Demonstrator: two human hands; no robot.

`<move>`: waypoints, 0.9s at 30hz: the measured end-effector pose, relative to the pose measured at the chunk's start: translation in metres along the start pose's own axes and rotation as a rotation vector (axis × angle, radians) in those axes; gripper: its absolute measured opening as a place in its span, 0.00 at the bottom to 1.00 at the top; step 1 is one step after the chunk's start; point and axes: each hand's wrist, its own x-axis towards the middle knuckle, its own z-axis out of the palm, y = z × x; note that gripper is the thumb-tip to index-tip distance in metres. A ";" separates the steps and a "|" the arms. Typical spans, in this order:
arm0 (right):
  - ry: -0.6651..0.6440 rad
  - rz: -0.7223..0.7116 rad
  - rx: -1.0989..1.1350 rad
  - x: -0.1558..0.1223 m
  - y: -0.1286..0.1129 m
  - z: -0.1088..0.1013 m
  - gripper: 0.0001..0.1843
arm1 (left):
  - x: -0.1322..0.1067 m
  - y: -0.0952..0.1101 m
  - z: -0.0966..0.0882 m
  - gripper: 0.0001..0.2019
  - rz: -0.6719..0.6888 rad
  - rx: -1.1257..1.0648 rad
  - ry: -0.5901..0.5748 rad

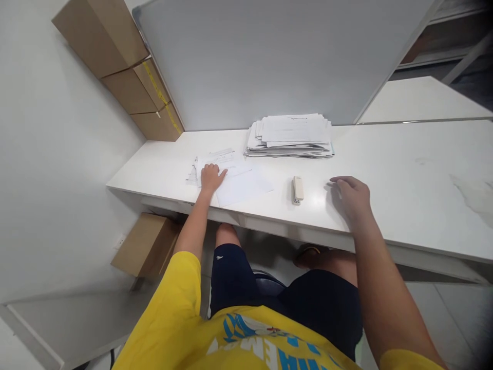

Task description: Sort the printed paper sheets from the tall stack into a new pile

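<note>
My left hand [212,177] lies on a loose spread of white papers [246,186], its fingers spread over the sheets. Some of these sheets carry writing and overlap at odd angles under and around the palm. To the right of them, a cream-coloured stapler [298,190] stands on the white table, touched by neither hand. My right hand [352,198] is over the table just right of the stapler, casting a shadow. Its index finger points left toward the stapler, the thumb is apart, and nothing shows in the grasp. The other fingers are partly hidden.
A thick paper stack [292,136] sits at the back of the white table [400,190], against a grey panel [269,56]. Cardboard boxes [127,77] are piled at the back left. Another box [142,246] is under the table's left end. A crumpled pale sheet [475,198] lies far right.
</note>
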 end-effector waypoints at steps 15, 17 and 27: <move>0.008 -0.051 0.007 0.007 0.008 -0.002 0.12 | 0.011 -0.002 0.010 0.23 0.108 0.006 -0.050; 0.011 -0.044 0.010 0.006 0.006 -0.002 0.12 | 0.011 -0.002 0.011 0.21 0.099 -0.009 -0.002; 0.004 -0.067 -0.017 0.003 0.002 -0.003 0.12 | 0.012 -0.003 0.015 0.20 0.077 -0.033 0.022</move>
